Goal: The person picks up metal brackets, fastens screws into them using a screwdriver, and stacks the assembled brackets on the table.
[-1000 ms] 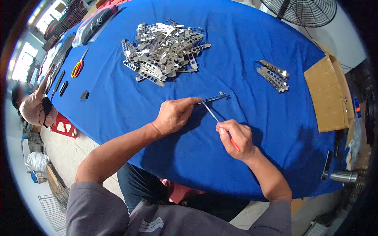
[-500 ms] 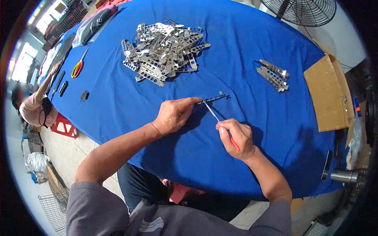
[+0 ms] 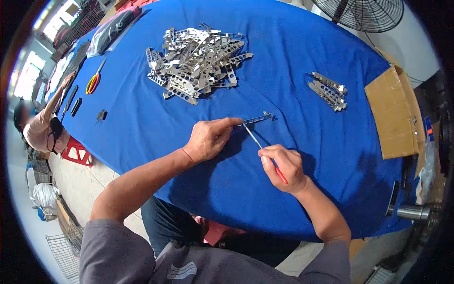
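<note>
My left hand (image 3: 210,138) is closed on one end of a narrow perforated metal bracket (image 3: 259,118), holding it low over the blue cloth. The bracket's free end points right. In my right hand (image 3: 285,166) is a slim tool with a red handle (image 3: 282,176) and a thin grey shaft (image 3: 253,136); its exact kind is unclear. The shaft's tip meets the bracket close to my left fingertips. Beyond my hands lies a heap of similar metal brackets (image 3: 198,61). Several more brackets (image 3: 327,91) lie side by side to the right.
Blue cloth (image 3: 283,47) covers the table. Red-and-yellow scissors (image 3: 93,83) and small black items (image 3: 76,106) lie at left, near another person (image 3: 40,132). A cardboard box (image 3: 395,113) stands at the right edge, a metal cylinder (image 3: 413,212) below it. A fan (image 3: 362,14) stands behind.
The tool's tip has shifted slightly left along the bracket, toward my left fingertips, and my right hand moved a little with it. My left hand and the bracket stay nearly still.
</note>
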Tool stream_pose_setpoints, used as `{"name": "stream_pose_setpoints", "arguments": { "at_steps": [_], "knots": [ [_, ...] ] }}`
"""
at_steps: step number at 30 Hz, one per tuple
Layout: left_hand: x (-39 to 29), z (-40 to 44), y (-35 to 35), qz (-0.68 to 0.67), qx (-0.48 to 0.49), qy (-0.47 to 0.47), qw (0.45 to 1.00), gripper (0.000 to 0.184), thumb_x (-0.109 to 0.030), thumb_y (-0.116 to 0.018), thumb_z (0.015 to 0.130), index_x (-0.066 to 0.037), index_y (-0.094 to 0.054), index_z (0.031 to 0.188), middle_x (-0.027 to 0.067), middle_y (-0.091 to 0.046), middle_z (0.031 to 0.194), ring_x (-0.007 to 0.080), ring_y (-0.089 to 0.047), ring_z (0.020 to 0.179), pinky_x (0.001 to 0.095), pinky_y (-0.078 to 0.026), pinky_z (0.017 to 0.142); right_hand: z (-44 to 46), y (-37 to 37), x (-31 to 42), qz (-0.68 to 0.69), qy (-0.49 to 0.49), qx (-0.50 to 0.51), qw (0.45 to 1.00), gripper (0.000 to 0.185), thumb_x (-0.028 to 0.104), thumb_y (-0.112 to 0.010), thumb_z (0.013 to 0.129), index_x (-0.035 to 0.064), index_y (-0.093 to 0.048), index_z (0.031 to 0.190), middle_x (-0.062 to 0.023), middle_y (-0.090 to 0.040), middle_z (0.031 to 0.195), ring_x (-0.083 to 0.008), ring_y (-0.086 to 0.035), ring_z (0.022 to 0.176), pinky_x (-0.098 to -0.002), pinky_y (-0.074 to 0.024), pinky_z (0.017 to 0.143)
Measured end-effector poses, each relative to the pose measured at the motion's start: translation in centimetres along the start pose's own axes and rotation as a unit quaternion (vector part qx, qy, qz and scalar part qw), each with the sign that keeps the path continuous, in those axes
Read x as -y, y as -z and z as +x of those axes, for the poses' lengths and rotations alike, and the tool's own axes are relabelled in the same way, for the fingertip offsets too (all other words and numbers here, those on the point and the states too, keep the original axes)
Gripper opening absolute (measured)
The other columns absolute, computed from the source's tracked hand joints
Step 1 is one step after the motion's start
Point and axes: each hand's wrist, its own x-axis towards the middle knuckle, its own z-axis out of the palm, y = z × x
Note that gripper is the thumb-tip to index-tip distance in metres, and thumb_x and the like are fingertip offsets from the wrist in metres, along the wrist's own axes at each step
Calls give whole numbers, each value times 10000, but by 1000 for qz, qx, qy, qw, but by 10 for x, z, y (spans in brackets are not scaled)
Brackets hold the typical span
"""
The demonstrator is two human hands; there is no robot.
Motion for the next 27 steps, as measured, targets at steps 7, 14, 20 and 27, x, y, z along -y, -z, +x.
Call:
{"name": "stream_pose_setpoints", "arguments": {
  "at_steps": [7, 14, 20, 27],
  "knots": [
    [-1, 0, 0, -13, 1, 12, 1000, 304, -73, -611, 1027, -79, -709, 1314, 118, -620, 696, 190, -634, 612, 363, -532, 616, 0, 0, 0, -11, -21, -7, 1000, 82, -17, -676, 954, -38, -650, 1029, -183, -730, 918, -330, -745, 755, -407, -600, 664],
    [0, 0, -1, -5, -5, 3, 1000, 307, -64, -614, 1024, -82, -707, 1315, 149, -654, 738, 239, -670, 630, 382, -544, 627, 1, -2, -2, -9, -17, -20, 1000, 84, -5, -668, 968, -37, -651, 1043, -184, -727, 909, -332, -742, 754, -404, -596, 659],
    [-2, 0, 1, 11, -4, -18, 1000, 305, -55, -609, 1018, -84, -705, 1306, 175, -680, 800, 317, -701, 681, 404, -555, 644, 3, -2, 2, -5, -23, -20, 1000, 56, -9, -660, 970, -37, -649, 1017, -181, -726, 890, -329, -741, 742, -397, -594, 644],
    [-1, 0, 0, 5, 1, -9, 1000, 302, -58, -614, 1018, -84, -704, 1305, 169, -688, 810, 314, -708, 690, 411, -560, 654, -2, 6, 1, 10, 2, -11, 1000, 33, 1, -652, 970, -28, -646, 985, -175, -723, 872, -314, -731, 708, -397, -586, 620]
  ]
}}
